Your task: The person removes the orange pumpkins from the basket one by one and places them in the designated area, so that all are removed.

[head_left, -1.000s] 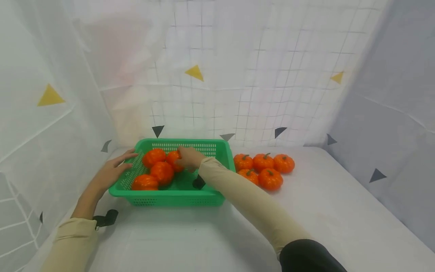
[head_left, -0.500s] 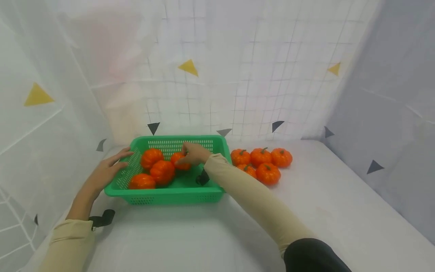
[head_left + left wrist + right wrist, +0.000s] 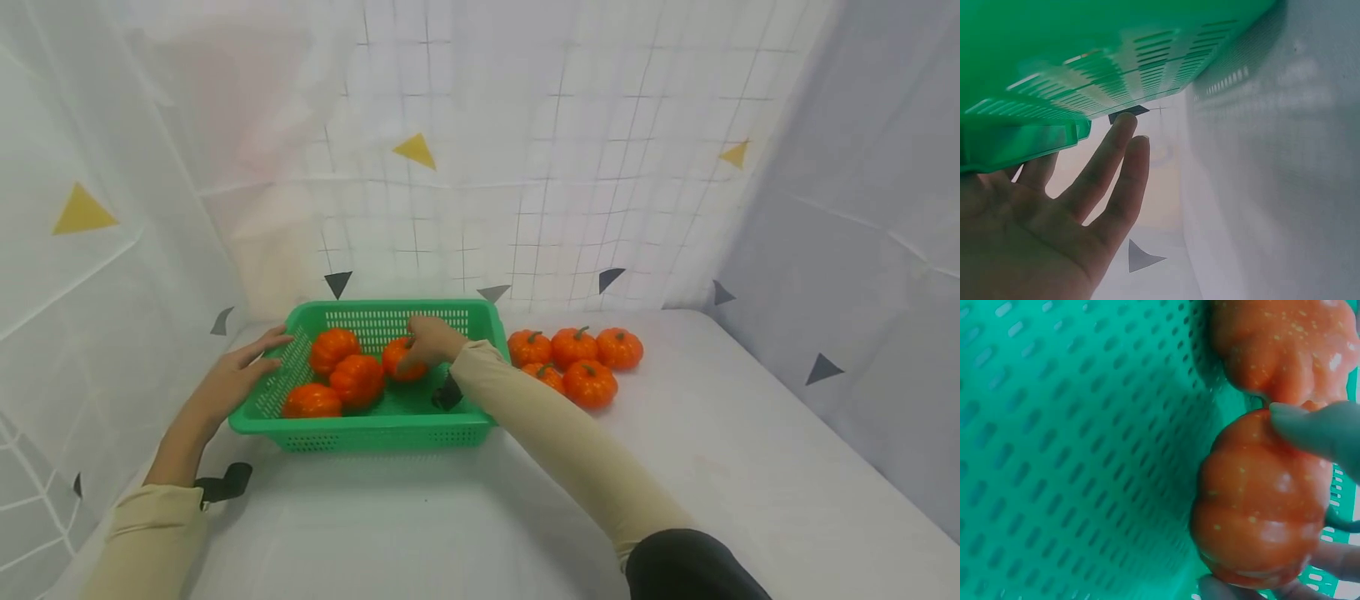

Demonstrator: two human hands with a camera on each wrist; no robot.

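In the head view, my right hand (image 3: 435, 340) reaches into a green plastic basket (image 3: 382, 422) and grips a small orange pumpkin (image 3: 403, 367). The right wrist view shows my thumb on one side of this pumpkin (image 3: 1260, 500) and fingertips on the other, its green stem turned toward the hand. Another pumpkin (image 3: 1285, 350) lies close by under the thumb side. Several orange pumpkins (image 3: 357, 381) sit in the basket's left half. My left hand (image 3: 232, 383) is at the basket's left rim, its extended fingers (image 3: 1129, 181) along the outside of the perforated wall.
Several more pumpkins (image 3: 590, 385) with green stems stand grouped on the white table (image 3: 465, 517), just right of the basket. White and grey sheeting (image 3: 480, 167) with grid lines and triangle marks encloses the back and sides.
My right hand has shifted the gripped pumpkin rightward inside the basket, away from the others there. The head view has shifted slightly; my left hand has stayed at the rim.
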